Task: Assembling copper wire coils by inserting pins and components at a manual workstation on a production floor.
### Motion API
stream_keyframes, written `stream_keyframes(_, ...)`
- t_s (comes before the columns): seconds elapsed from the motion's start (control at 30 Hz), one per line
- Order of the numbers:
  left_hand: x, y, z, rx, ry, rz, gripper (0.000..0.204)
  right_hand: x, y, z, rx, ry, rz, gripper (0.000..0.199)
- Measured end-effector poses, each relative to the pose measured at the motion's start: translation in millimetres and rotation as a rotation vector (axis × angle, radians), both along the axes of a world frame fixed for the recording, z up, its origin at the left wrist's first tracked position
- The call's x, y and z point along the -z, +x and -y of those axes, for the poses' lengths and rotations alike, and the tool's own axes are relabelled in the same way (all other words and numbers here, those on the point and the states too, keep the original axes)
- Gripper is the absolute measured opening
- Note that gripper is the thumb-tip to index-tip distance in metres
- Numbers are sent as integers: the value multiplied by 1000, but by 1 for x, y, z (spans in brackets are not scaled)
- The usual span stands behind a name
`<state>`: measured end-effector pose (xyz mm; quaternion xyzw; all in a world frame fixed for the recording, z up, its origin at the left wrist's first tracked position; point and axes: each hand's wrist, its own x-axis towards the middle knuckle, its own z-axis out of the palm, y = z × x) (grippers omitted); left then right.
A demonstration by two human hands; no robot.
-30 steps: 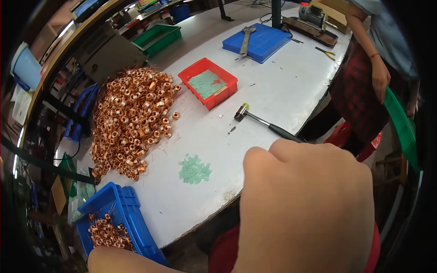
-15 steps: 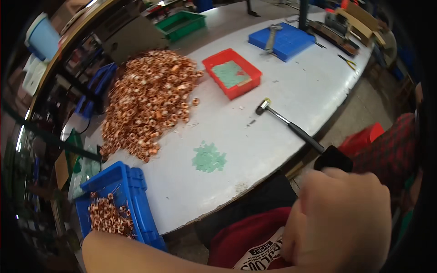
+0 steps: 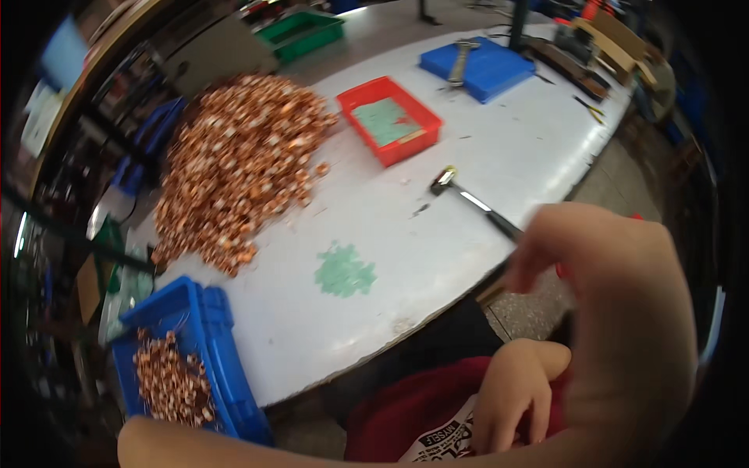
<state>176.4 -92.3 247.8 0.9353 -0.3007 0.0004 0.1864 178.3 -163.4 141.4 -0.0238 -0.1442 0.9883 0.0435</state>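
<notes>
A blue plastic bin [image 3: 226, 366] holds copper rings, beside a big heap of copper rings [image 3: 238, 160] on the white table [image 3: 406, 249]. A black-handled hammer [image 3: 476, 204] lies near the right hand [image 3: 616, 312], fingers curled, holding nothing visible. The left hand [image 3: 511, 394] hangs loosely open over the lap.

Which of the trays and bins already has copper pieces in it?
The blue bin at the table's near-left edge holds copper pieces. The red tray holds green bits; the far blue tray carries a metal tool.

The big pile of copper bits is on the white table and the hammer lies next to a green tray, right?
Not quite. The tray nearest the hammer is red, not green, as the head view shows. The pile of copper bits does lie on the white table.
</notes>
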Motion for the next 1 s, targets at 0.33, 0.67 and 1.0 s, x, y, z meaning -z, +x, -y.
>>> stream_keyframes(0.33, -2, -1, -5, -22, 113, -102, 10, 17, -10, 1, 340, 421, -25, 32)
stream_keyframes(0.67, -24, -17, -10, -87, 274, -132, 10, 47, -32, 46, 657, 885, -43, 28)
stream_keyframes(1.0, 142, -102, -90, -833, -577, 294, 27, 52, -7, 24, 807, 1208, 70, 23)
